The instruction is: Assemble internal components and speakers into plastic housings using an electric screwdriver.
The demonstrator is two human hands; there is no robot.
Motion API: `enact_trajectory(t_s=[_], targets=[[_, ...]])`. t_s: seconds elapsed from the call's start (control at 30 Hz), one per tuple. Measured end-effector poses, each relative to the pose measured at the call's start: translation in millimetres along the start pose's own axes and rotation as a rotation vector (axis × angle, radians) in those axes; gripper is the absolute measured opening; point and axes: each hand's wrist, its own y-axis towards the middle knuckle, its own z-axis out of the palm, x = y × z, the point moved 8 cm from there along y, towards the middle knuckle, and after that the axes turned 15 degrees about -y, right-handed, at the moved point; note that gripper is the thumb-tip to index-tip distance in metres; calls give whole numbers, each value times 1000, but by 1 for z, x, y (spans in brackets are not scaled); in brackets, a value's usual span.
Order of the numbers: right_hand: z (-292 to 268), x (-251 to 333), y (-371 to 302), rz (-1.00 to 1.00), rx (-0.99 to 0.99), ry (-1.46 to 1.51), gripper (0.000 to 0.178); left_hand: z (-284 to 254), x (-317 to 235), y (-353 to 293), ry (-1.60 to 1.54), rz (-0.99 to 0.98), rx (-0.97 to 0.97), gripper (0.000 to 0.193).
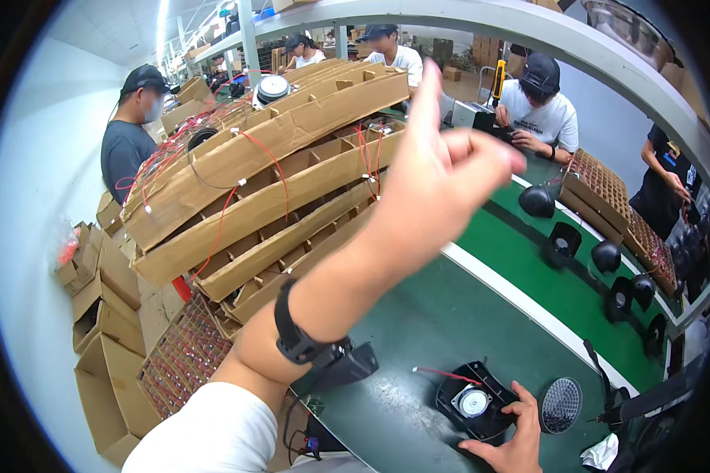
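Right hand [521, 437] grips right edge of black housing [481, 428], white-centred speaker [473, 403] inside, on near table [402, 315]. Left hand [430, 193] raised by cardboard trays [284, 134], open, nothing visibly held. Likely mid-assembly; next move needs steady right grip.

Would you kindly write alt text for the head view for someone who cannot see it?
A person's right hand holds a black speaker unit on a green workbench, while the left hand is raised, pointing, beside stacked cardboard trays. Beyond, black parts sit on a green belt near co-workers.
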Motion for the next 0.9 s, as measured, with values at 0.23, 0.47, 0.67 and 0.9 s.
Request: enact_trajectory(t_s=[0.23, 0.47, 0.67, 0.9], targets=[[14, -41, 5, 13, -143, -27, 69, -82, 178, -144, 109, -476, -208, 71], [37, -71, 130, 430, -223, 235, 55, -121, 179, -157, 177, -329, -358, 56], [66, -113, 287, 334, -552, -104, 64, -108, 201, -158, 162, -457, -235, 51], [125, -116, 406, 635, -388, 7, 86, -116, 193, -174, 295, -508, -179, 42]])
